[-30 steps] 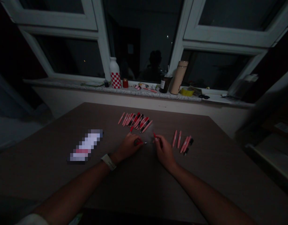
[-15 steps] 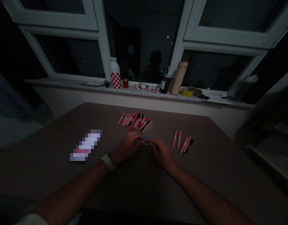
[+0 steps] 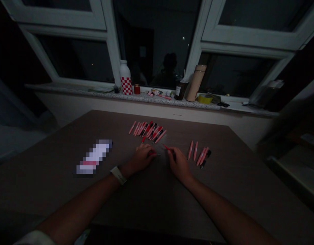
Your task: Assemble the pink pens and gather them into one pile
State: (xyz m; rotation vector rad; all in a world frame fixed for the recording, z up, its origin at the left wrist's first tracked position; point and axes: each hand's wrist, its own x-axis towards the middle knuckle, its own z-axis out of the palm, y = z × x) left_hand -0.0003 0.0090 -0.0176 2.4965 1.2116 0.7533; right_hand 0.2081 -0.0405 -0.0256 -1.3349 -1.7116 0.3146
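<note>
My left hand [image 3: 143, 157] is closed around a red pen part [image 3: 152, 154], whose thin pale end points toward my right hand. Pinched in the fingers of my right hand [image 3: 178, 161] is another slim red pen part [image 3: 166, 147], its narrow tip slanting up and left. A gap separates the two parts. Just beyond my left fingers a red piece [image 3: 143, 139] juts out; whether the hand touches it I cannot tell. Farther back lies a pile of pink, red and black pens [image 3: 149, 131]. Several pink pens [image 3: 202, 156] lie right of my right hand, beside black pieces [image 3: 203, 164].
A phone [image 3: 94, 158] with a blurred screen lies on the brown table [image 3: 136, 211] to the left. On the windowsill [image 3: 95, 92] stand a checkered bottle [image 3: 126, 80], a red jar [image 3: 136, 89], a dark bottle [image 3: 180, 92], a beige flask [image 3: 196, 83] and yellow tape [image 3: 204, 98].
The red parts between my hands met or nearly met before; now they are apart. My right hand's part has tilted upward, and a pale tip shows at my left fingers.
</note>
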